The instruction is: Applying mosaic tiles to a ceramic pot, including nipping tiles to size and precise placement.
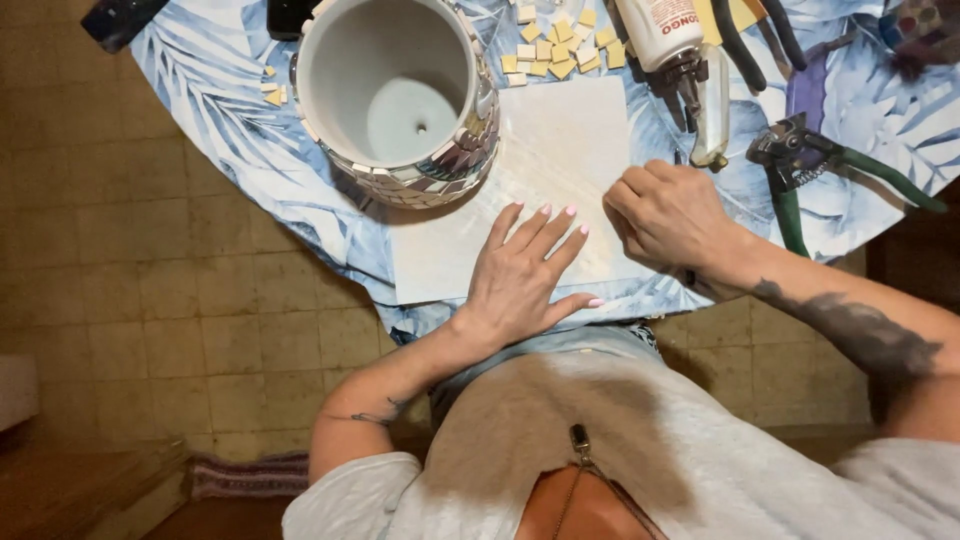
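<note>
Open room on the white sheet (pixel 560 140) ahead of both hands; blocked left by the mosaic pot (pixel 400 95), beyond by loose tiles (pixel 555 45), right by glue bottle (pixel 680 60) and green-handled nippers (pixel 810 165)

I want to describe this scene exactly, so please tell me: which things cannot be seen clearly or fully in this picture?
All in the head view:
- Right hand: curled into a fist, so whether its grip holds anything is hidden by its own fingers.
- White sheet: part lies under the left hand, which rests flat on it.
- Glue bottle: top cut off by the upper edge.
- Mosaic pot: its outer far side is hidden by its own rim.
</note>
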